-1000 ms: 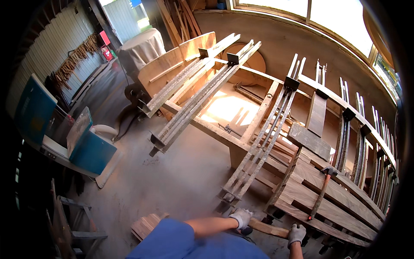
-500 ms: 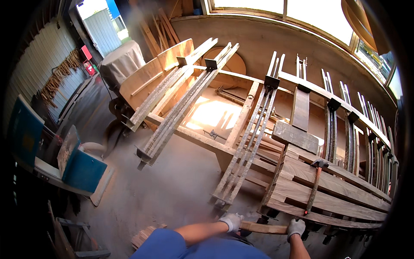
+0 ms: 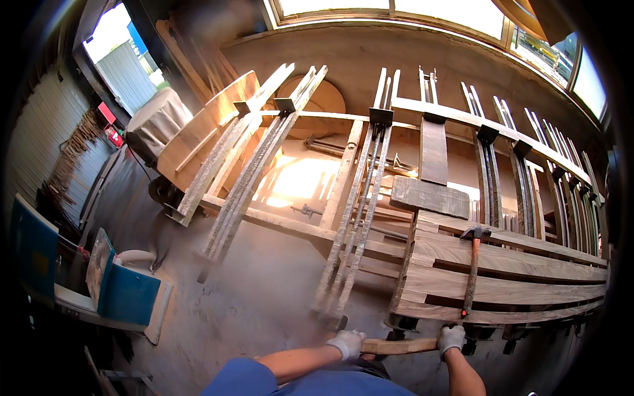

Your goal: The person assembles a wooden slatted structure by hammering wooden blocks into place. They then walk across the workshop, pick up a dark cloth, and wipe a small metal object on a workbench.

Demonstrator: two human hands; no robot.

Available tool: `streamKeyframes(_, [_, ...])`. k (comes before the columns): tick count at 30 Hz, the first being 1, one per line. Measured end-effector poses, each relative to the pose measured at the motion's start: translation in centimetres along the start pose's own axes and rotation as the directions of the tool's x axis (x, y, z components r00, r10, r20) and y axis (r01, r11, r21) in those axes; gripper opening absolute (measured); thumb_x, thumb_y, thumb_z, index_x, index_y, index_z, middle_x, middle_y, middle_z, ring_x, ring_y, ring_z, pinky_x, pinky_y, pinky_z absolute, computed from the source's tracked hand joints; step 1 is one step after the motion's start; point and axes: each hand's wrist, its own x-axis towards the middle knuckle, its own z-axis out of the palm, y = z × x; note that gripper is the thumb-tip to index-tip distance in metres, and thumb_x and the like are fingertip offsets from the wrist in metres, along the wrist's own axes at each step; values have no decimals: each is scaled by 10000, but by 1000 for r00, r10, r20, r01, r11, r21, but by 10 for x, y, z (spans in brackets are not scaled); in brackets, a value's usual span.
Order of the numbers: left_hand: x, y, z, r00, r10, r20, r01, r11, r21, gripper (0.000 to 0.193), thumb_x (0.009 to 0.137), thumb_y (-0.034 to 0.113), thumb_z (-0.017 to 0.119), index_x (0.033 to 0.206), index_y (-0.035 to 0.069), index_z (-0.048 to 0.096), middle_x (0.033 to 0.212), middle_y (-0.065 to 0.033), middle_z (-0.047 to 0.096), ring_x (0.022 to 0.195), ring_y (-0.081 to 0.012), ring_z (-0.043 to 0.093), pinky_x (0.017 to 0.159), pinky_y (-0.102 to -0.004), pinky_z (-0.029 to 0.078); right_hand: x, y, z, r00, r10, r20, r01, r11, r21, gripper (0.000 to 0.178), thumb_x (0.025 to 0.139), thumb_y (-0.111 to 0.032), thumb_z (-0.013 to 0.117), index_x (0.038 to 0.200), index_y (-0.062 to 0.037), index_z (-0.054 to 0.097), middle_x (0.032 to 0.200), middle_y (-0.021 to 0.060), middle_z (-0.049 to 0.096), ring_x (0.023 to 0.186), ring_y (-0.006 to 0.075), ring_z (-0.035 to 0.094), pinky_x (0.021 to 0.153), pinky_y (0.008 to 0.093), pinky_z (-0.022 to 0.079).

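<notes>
A short wooden board (image 3: 401,346) spans the space between my hands at the lower edge, level with my waist. My gloved left hand (image 3: 347,344) is closed round its left end, and my gloved right hand (image 3: 452,337) grips the right end. Just beyond the right hand, a hammer (image 3: 472,274) with an orange and dark handle lies across several long wooden planks (image 3: 489,263). These planks rest side by side on the clamp rack, with dark gaps between some of them. A worn grey-brown wooden block (image 3: 429,197) sits at their far left corner.
Long metal bar clamps (image 3: 360,211) slope over a wooden frame (image 3: 290,223), their near ends jutting toward me. More clamps (image 3: 487,158) stand at the right. Blue-and-white equipment (image 3: 129,290) is on the left floor. A covered object (image 3: 160,119) stands near the doorway.
My view has swung a little to the right, so the rack and planks appear shifted left. Both hands keep hold of the wooden board, which now looks nearly level.
</notes>
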Motion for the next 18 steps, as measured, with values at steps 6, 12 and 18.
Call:
streamKeyframes(6, [-7, 14, -19, 998, -26, 51, 28, 999, -38, 308, 909, 203, 650, 1159, 27, 687, 1139, -253, 736, 1090, -426, 717, 951, -490, 577, 20, 25, 31, 991, 29, 132, -35, 998, 43, 300, 884, -347, 663, 875, -71, 778, 924, 216, 754, 946, 442, 733, 842, 499, 577])
streamKeyframes(12, [-20, 27, -38, 993, -42, 107, 40, 999, 18, 445, 842, 281, 730, 1212, 42, 667, 1218, -251, 732, 1166, -404, 708, 1014, -465, 561, 26, 32, 41, 987, -44, 154, 51, 998, -38, 418, 939, -422, 613, 909, -45, 792, 991, 237, 757, 1010, 425, 731, 939, 487, 573])
streamKeyframes(18, [-19, 27, -27, 983, 106, 149, -123, 986, 113, 541, 815, 377, 750, 1279, 105, 691, 1208, -238, 743, 1153, -407, 711, 1025, -480, 557, 1, 32, 15, 929, -64, 364, 117, 985, -127, 488, 956, -484, 582, 1000, -59, 818, 1098, 233, 760, 1075, 414, 723, 988, 476, 559])
